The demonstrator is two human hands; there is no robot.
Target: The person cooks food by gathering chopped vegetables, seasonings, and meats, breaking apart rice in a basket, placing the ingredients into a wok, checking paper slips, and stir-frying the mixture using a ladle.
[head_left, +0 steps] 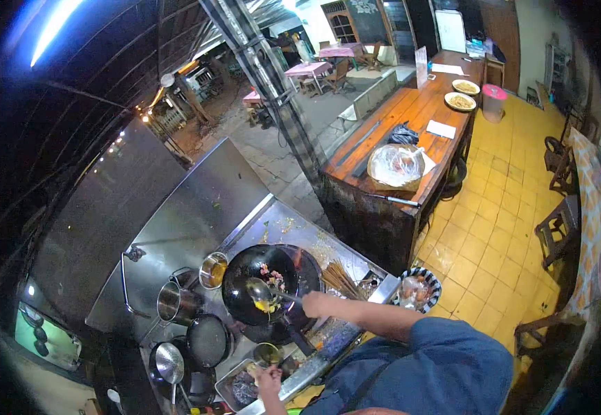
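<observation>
A steel worktop [299, 234] is occupied by a dark wok [245, 264], set over the cooking area. Within the wok, a ladle [255, 288] is held by the right hand [320, 305], closed around its handle. A small bowl [267, 353] is seen beside the left hand [268, 380] (whether it is gripped cannot be told). Pinkish pieces [273, 277] are scattered in the wok.

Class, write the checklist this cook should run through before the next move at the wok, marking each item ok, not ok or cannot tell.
1. Right hand grips the ladle: ok.
2. Ladle's bowl is within the rim of the wok: ok, beside yellow food.
3. Left hand is apart from the wok: ok.
4. Left hand's grip on the small container: cannot tell.
5. Counter free of scraps: not ok, bits lie scattered.
</observation>
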